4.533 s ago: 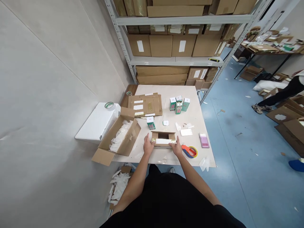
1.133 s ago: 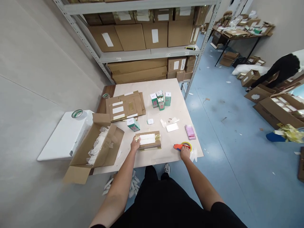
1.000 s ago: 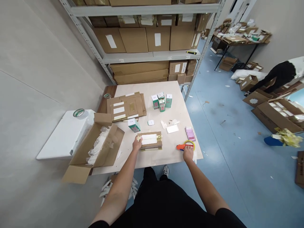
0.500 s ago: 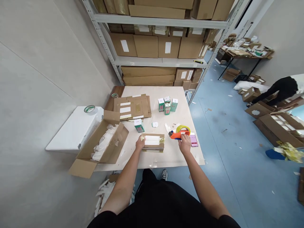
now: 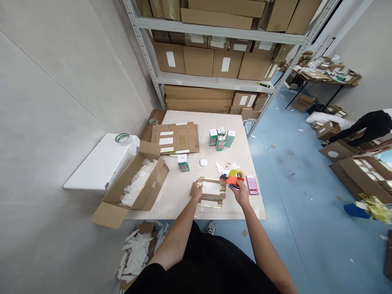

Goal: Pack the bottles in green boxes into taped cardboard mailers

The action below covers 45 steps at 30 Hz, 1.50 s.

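Observation:
My left hand (image 5: pixel 196 191) grips the left end of a small cardboard box (image 5: pixel 211 188) with a white label and shiny tape at its ends. The box sits near the table's front edge. In my right hand (image 5: pixel 242 193) is an orange tape dispenser (image 5: pixel 235 180) with a yellowish roll, its head pointing left just beyond the box's right end. A pink-purple box (image 5: pixel 252 185) lies to the right of that hand. Farther back stand several green-and-white boxes (image 5: pixel 221 141), with a single green-and-white box (image 5: pixel 183 163) left of them.
Flattened cardboard (image 5: pixel 174 139) lies at the table's back left. An open carton (image 5: pixel 153 185) with white packing material stands at the left edge, beside a white surface holding a tape roll (image 5: pixel 122 137). Behind rises a metal shelf (image 5: pixel 214 81) of cartons. A person (image 5: pixel 364 127) bends at far right.
The labelled box has shifted right and tilted, showing more of its front side. My right hand and the tape dispenser have dropped slightly, close to the box. The view has turned a little left.

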{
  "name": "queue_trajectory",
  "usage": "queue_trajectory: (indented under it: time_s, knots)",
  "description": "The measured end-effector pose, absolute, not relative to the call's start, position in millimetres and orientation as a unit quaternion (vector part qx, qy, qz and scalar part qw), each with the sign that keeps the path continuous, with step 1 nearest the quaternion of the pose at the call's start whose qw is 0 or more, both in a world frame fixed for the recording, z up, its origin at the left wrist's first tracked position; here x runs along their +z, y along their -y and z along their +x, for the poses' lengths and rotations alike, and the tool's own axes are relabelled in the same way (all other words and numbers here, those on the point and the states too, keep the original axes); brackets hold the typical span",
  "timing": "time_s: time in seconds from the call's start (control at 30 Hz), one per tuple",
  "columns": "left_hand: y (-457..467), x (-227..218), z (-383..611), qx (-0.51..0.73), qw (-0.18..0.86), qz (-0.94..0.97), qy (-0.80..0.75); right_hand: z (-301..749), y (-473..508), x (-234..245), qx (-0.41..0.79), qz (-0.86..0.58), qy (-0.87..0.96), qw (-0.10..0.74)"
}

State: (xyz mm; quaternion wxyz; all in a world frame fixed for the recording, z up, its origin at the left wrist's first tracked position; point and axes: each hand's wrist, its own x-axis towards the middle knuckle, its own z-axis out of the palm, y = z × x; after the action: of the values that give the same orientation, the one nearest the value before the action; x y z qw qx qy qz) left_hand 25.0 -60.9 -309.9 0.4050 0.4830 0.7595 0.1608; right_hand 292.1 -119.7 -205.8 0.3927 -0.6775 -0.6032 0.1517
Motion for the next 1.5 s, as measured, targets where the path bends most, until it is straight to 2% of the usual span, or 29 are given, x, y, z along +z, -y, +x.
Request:
queue_trajectory:
  time_s: [0.23,0.47,0.67,0.77,0.9,1.07,1.3,1.5]
  knots:
    - [42,-303,-3,0.175,0.391,0.458,-0.779,269,119,-204,0.309,-0.681,0.556,0.362]
    - [35,-303,-7,0.156,0.438,0.454,-0.76,237,108,-231,0.431,-0.612,0.57,0.338]
    - [33,-281,-13,0.122,0.454,0.463,-0.752,230,102,-247,0.44,-0.607,0.595,0.291]
    - [41,-259,-15,0.182,0.404,0.5,-0.744,232,99,-247,0.433,-0.611,0.602,0.277]
    - [61,-224,-20,0.29,0.416,0.592,-0.626,237,100,-251,0.441,-0.603,0.6,0.286]
    - [83,-189,-17,0.248,0.45,0.685,-0.517,239,102,-254,0.46,-0.587,0.587,0.314]
    - [80,-175,4,0.314,0.388,0.668,-0.552,240,99,-254,0.455,-0.584,0.599,0.305]
    - [55,-157,-20,0.353,0.377,0.584,-0.626,242,92,-252,0.476,-0.568,0.602,0.296]
